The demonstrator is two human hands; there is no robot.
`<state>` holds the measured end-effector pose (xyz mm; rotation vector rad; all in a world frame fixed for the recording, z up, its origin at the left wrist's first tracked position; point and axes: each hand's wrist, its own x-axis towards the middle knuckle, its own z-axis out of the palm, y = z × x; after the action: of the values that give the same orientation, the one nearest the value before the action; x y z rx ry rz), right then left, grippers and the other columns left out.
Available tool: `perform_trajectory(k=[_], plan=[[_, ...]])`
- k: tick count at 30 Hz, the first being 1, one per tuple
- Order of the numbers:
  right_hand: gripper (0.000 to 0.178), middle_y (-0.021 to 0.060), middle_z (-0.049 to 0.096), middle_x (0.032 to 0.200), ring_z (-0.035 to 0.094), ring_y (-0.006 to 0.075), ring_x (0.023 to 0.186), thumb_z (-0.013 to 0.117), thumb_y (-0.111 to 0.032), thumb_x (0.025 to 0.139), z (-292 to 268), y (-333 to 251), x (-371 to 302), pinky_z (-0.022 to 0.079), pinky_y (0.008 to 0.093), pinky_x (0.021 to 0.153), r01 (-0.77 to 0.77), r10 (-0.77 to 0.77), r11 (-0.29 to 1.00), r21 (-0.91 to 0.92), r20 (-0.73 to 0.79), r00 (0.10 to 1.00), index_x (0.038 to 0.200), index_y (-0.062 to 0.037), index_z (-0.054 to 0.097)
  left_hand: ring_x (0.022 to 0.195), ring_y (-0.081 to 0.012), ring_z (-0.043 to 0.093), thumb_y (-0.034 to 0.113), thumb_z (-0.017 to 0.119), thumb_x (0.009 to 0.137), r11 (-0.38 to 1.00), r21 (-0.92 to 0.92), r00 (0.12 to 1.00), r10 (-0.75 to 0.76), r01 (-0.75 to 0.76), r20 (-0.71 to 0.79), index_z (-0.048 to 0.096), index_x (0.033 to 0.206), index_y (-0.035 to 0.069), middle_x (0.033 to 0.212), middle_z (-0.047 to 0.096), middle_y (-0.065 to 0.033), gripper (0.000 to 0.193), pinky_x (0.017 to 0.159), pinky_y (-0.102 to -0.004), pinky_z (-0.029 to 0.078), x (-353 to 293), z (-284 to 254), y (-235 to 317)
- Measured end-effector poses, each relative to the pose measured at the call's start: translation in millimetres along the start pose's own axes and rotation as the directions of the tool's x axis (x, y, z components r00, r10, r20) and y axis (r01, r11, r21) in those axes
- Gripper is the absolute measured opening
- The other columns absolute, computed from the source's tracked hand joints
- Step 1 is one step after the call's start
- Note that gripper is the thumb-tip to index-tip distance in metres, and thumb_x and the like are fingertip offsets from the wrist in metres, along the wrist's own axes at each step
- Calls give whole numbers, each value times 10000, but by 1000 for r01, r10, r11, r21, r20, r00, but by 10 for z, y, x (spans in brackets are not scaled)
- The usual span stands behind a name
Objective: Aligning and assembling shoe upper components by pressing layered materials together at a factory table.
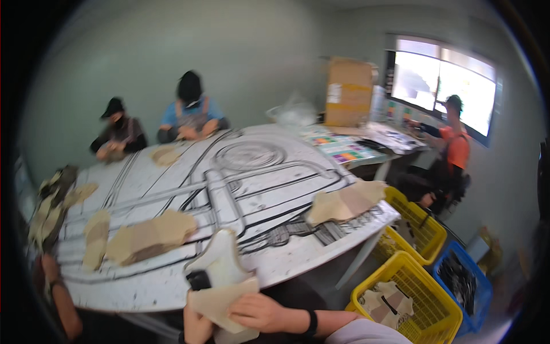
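Over the table's near edge I hold a beige, flat cut piece of sheet material (pixel 223 301), perhaps leather or fabric. My right hand (pixel 258 312) presses its fingers and thumb on the piece's right side. At the left edge of the piece is my left hand (pixel 196 318), its fingers mostly hidden behind the material. Just above both hands stands a pale curved panel (pixel 220 261) with a rounded top, and a black patch (pixel 199 280) shows on its left side. How the panel joins the beige piece I cannot tell.
Beige pieces (pixel 152 236) lie on the white, black-lined table (pixel 275 258), another piece (pixel 346 203) at its right corner. Yellow baskets (pixel 432 312) and a blue basket (pixel 484 292) stand right. Two people (pixel 192 112) work across; another (pixel 455 149) sits by the window. Someone's arm (pixel 64 301) is at left.
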<state>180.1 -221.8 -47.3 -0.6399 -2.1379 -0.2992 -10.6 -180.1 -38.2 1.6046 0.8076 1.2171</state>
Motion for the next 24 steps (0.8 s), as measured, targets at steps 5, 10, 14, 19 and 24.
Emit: perform_trajectory(k=[5, 10, 14, 19, 24], plan=[[147, 129, 614, 1114, 590, 232, 944, 578, -73, 741, -299, -45, 190, 481, 341, 753, 62, -62, 997, -39, 11, 998, 876, -69, 519, 848, -359, 643, 254, 644, 777, 982, 190, 995, -16, -3, 96, 372, 1250, -10, 904, 635, -233, 606, 714, -361, 497, 24, 48, 58], [102, 104, 648, 1033, 607, 235, 922, 581, -57, 752, -253, -54, 164, 486, 355, 747, 45, -54, 994, 100, 85, 995, 828, -75, 516, 945, -349, 615, 239, 637, 794, 992, 127, 995, -12, -1, 100, 329, 1298, 12, 1038, 594, -238, 632, 798, -338, 473, 93, 55, 229], [138, 91, 652, 1013, 605, 224, 855, 598, -44, 734, -310, -37, 292, 476, 358, 738, -46, 37, 990, 137, 70, 997, 867, -60, 568, 862, -364, 626, 180, 600, 815, 983, 180, 994, -35, 16, 103, 313, 1303, 4, 961, 608, -242, 593, 731, -355, 486, 28, 17, 189], [261, 33, 661, 957, 567, 162, 758, 638, -102, 708, -510, -102, 481, 419, 311, 676, -107, 114, 977, -185, 30, 993, 967, -77, 631, 596, -377, 577, 113, 551, 822, 974, 200, 975, 59, -103, 216, 303, 1298, -12, 696, 577, -219, 551, 539, -417, 443, -31, 78, 129], [174, -41, 667, 971, 495, 124, 762, 646, -152, 712, -642, -76, 499, 350, 290, 715, -97, 90, 968, -232, -41, 995, 883, -176, 628, 624, -365, 587, 137, 558, 832, 982, 169, 945, 27, -87, 327, 286, 1323, 6, 730, 586, -216, 576, 553, -402, 447, -11, 88, 122]])
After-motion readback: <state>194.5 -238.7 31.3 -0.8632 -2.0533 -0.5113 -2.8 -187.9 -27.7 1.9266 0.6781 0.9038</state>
